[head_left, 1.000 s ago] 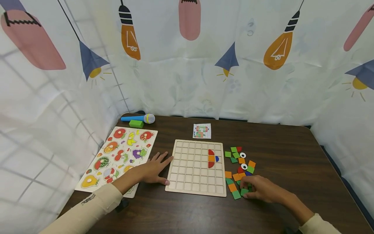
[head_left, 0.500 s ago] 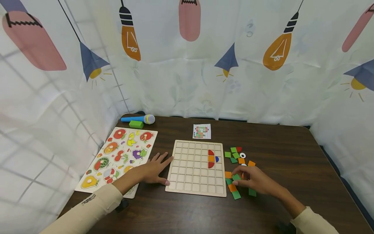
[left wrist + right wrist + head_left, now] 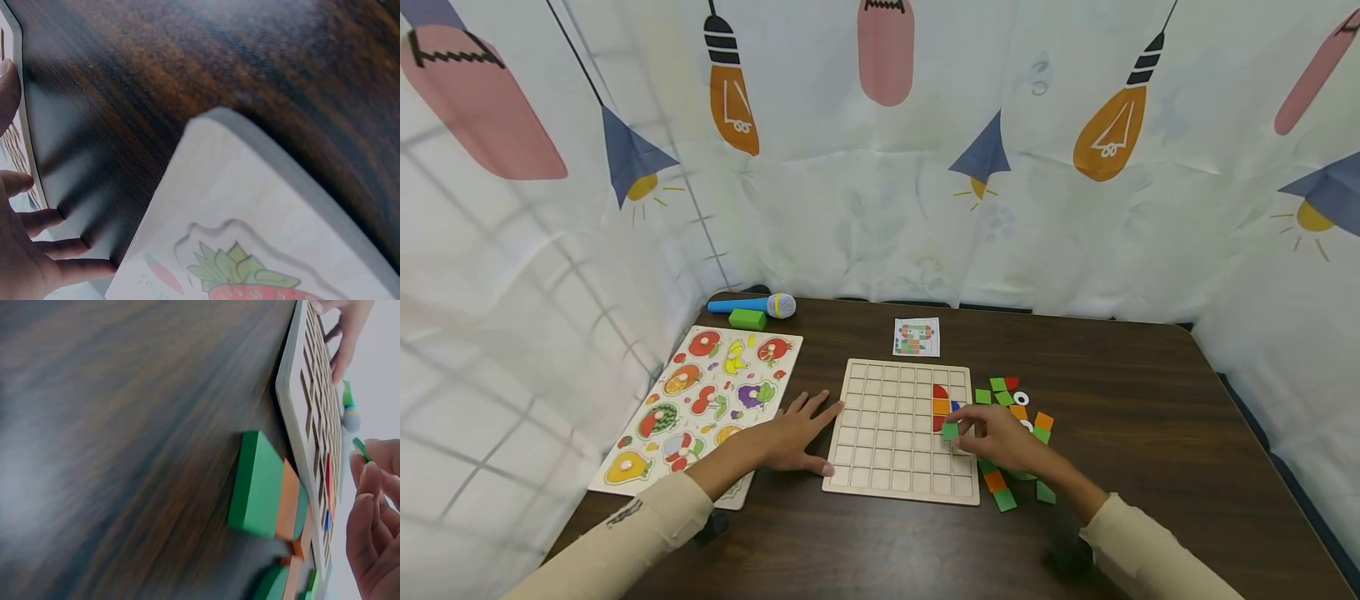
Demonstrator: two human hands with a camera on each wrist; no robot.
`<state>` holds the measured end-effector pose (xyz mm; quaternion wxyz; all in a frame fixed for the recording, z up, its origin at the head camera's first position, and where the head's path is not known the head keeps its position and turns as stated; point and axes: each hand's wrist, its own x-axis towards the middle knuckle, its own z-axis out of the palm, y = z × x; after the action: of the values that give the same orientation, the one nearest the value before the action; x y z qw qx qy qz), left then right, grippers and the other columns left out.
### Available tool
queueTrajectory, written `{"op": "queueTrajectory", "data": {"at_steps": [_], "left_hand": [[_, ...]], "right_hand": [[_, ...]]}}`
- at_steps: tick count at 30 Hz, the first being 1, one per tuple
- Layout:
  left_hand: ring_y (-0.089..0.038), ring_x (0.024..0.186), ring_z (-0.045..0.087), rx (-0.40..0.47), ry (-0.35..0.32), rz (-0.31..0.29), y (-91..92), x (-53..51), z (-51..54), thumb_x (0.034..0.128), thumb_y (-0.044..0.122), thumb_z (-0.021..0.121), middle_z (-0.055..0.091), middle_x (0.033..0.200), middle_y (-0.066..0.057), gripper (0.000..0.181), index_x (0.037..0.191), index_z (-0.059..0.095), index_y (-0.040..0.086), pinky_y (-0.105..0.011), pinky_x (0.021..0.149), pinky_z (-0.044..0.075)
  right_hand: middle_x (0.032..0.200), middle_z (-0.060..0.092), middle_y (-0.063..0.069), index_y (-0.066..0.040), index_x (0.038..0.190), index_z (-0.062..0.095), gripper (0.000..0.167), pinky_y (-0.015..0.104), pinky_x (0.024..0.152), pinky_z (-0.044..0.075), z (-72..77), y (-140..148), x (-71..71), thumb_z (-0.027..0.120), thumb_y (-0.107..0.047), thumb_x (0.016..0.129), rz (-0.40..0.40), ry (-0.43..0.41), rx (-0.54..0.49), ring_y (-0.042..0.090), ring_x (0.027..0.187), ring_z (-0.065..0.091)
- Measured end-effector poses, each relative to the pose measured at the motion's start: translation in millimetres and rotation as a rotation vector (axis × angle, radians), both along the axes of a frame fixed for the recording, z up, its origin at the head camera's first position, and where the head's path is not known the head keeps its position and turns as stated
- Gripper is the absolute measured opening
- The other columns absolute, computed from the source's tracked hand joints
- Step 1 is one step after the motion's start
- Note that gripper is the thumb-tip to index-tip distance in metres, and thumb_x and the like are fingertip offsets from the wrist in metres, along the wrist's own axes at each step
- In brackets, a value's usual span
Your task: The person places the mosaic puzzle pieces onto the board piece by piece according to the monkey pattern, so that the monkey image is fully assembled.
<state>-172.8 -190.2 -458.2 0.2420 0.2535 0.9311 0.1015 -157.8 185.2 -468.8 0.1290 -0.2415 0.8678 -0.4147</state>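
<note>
A wooden grid board point(image 3: 880, 457) lies mid-table, with two red pieces point(image 3: 940, 391), an orange square point(image 3: 941, 407) and a partly covered blue piece point(image 3: 955, 406) in its right-hand cells. Over the board's right side, the right hand point(image 3: 1000, 437) pinches a green piece point(image 3: 950, 431) between thumb and fingertips; the right wrist view shows this hand point(image 3: 378, 519) and the green piece point(image 3: 361, 449) too. Fingers spread, the left hand point(image 3: 793, 433) rests at the board's left edge, its thumb on the rim. In the left wrist view, that hand point(image 3: 28, 250) appears at the left.
Several loose coloured pieces point(image 3: 1004, 500) lie right of the board. A small pattern card point(image 3: 917, 337) is behind it. Leftward are a fruit puzzle board point(image 3: 715, 367), a green block point(image 3: 747, 319) and a toy microphone point(image 3: 737, 306). A patterned curtain point(image 3: 850, 217) hangs behind the table.
From the loose pieces, the right hand has picked up a green piece and moved left and upward over the board. The left hand has stayed in place.
</note>
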Motion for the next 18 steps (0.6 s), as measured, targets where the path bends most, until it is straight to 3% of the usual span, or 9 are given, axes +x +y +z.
{"op": "queueTrajectory", "data": {"at_steps": [18], "left_hand": [[-0.054,0.15,0.012,0.015,0.003,-0.001,-0.8,0.5,-0.7,0.0852,0.061,0.07,0.012,0.167,-0.022,0.102,0.162,0.019,0.017,-0.074,0.11,0.026]], "right_hand": [[0.077,0.064,-0.004,-0.005,0.111,0.071,0.025,0.022,0.057,0.041,-6.7,-44,-25.3,0.077,-0.015,0.089,-0.071,-0.023,0.046,0.011,0.064,0.051]]}}
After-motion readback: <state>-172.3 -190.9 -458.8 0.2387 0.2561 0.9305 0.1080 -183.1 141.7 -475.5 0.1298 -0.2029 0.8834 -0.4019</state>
